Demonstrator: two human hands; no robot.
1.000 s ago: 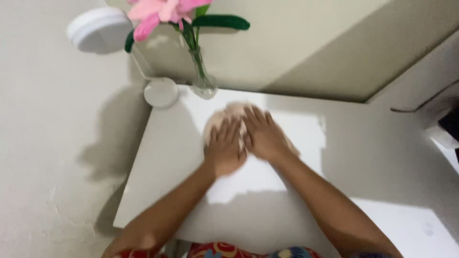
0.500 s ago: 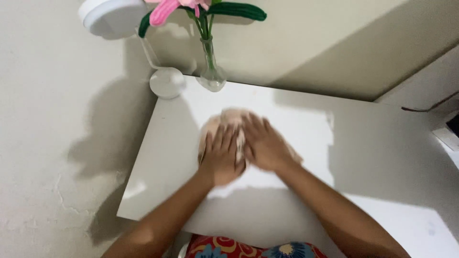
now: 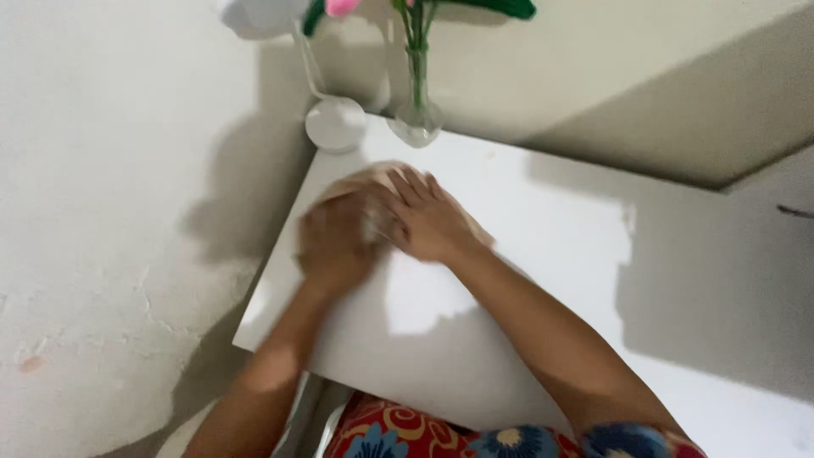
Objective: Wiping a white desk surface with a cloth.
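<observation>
A beige cloth (image 3: 360, 176) lies on the white table (image 3: 543, 254) near its left edge. Both my hands press flat on it. My left hand (image 3: 335, 242) is blurred and covers the cloth's left part. Beside it, my right hand (image 3: 428, 219) lies with fingers spread over the cloth's right part. Most of the cloth is hidden under the hands.
A glass vase (image 3: 417, 110) with green stems and a pink flower stands at the table's far left corner. A white lamp base (image 3: 336, 125) sits beside it, against the wall. The table's left edge (image 3: 271, 280) is close to my left hand.
Both hands and the cloth have slid left toward the table's left edge. The view has shifted, so the vase and lamp sit further right and higher.
</observation>
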